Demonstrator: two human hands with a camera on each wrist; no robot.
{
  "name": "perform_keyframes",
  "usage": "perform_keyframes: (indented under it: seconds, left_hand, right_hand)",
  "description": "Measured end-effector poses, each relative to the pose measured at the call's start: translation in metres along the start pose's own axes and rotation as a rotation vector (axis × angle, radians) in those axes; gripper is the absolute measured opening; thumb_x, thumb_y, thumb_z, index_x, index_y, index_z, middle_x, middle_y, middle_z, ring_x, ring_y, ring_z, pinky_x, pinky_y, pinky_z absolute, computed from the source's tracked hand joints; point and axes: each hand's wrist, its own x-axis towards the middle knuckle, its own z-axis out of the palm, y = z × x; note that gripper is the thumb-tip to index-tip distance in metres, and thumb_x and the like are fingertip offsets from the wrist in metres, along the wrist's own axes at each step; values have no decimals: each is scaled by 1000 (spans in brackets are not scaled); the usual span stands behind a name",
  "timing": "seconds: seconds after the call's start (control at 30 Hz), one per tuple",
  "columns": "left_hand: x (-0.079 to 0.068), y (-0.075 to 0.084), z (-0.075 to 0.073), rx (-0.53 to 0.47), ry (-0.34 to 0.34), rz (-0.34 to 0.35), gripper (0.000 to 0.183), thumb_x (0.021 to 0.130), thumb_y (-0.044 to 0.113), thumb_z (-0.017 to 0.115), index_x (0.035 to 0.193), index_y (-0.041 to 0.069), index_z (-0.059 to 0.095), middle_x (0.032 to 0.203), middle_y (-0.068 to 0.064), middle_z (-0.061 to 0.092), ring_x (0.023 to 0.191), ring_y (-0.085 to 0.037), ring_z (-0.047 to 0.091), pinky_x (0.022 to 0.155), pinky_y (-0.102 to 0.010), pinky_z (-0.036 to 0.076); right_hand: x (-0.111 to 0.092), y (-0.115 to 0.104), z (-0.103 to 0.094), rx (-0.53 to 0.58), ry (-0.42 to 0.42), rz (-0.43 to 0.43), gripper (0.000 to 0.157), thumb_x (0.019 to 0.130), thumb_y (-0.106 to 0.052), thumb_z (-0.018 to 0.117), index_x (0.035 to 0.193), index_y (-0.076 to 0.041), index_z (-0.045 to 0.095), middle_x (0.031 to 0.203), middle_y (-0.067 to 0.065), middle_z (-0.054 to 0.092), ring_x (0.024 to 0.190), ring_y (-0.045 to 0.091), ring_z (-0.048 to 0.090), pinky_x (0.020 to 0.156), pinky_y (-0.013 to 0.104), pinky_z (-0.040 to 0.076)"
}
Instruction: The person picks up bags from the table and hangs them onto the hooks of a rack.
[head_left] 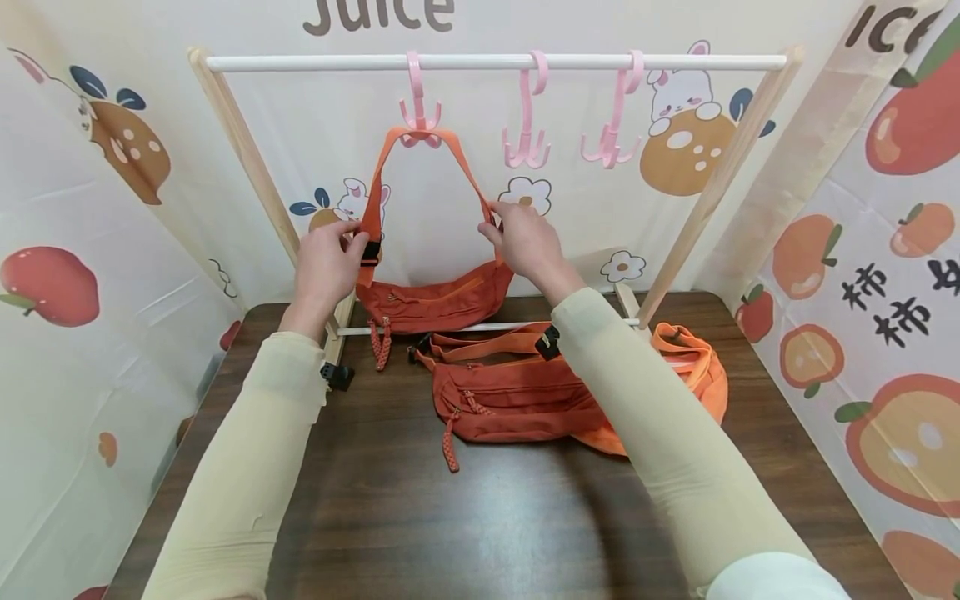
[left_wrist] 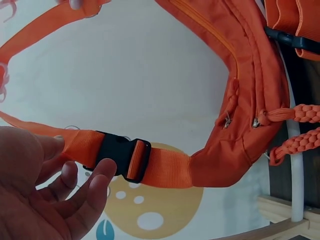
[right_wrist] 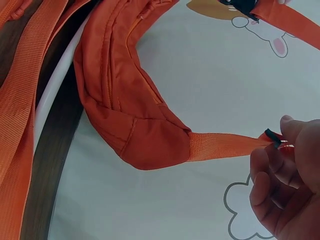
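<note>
One dark wooden desk (head_left: 360,500) carries a wooden rack (head_left: 705,212) with a white rail and, near its right foot, a cluster of orange-red bags (head_left: 517,400). Left of these, another orange-red waist bag (head_left: 435,307) hangs from the rack, its strap (head_left: 374,198) pinched on one side by the left hand (head_left: 324,268) and on the other by the right hand (head_left: 531,240), thumbs and fingertips together, other fingers loosely bent. Its strap loops over the leftmost pink hook (head_left: 416,83), and a black buckle (left_wrist: 117,154) sits just beside the left fingertips.

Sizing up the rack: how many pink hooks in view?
3, all on the white bar: the left hook, with the orange strap on it; the middle hook; and the right hook. None looks hidden.
</note>
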Motion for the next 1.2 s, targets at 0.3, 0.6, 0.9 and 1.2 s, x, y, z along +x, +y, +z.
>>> perform_keyframes:
  seconds: [0.3,0.6,0.9,1.2]
  left_hand:
    - [-11,-4,7,-41,63,11,52,110,29,59,155,3,51,84,-11,57,69,-26,52,60,-41,39]
    - [-28,-9,11,-74,110,-8,61,109,33,60,158,2,40,91,-13,62,73,-28,58,66,-41,43]
    - [-40,-7,19,-59,140,2,56,109,29,62,154,1,43,93,-13,64,72,-30,59,62,-43,43]
    - [-53,-4,26,-64,136,42,54,108,29,64,151,1,47,91,-11,63,72,-28,59,63,-42,43]
  right_hand:
    - [-9,7,-3,28,8,0,64,108,-45,62,161,-12,47,91,2,64,80,20,61,73,40,51]
    - [-22,16,-3,30,21,-39,62,108,-48,60,158,-12,51,87,0,64,76,19,61,71,40,50]
    - [-40,23,-4,21,29,-44,56,108,-43,63,153,-11,56,92,1,64,79,21,60,68,40,50]
    - [-56,30,-4,4,31,-63,54,107,-43,64,150,-10,59,96,2,65,81,22,61,69,43,50]
